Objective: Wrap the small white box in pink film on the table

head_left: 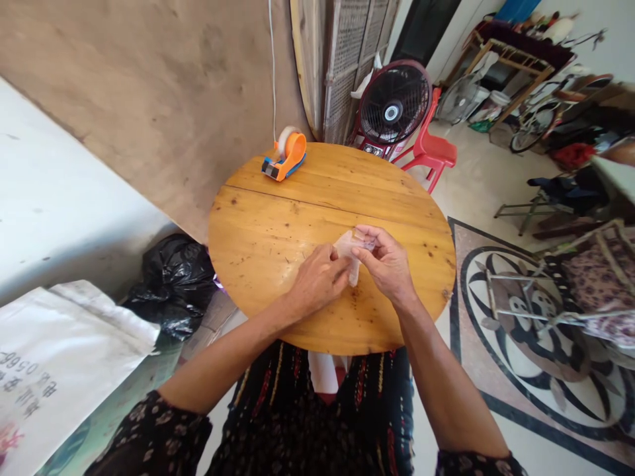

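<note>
My two hands are close together above the near half of the tabletop (258, 251), both on one small piece of crinkled, see-through plastic (346, 244); my right hand (389, 264) pinches its right side between thumb and fingers, the thumb lying across the near face; my left hand (320, 274) has its fingers curled in at the left edge, gripping there as far as I can judge, though my own knuckles hide part of the hold; a loose end of the plastic hangs down between the two. I take the step in hand to be fingerwork on this piece, perhaps parting or straightening its layers, though I cannot tell whether it is folded or has anything inside; the next move, I judge, calls for a steady right pinch and a light, careful touch from the left, since such thin stuff could crumple or slip; the tape dispenser (285, 155) sits near the far left rim, untouched.
</note>
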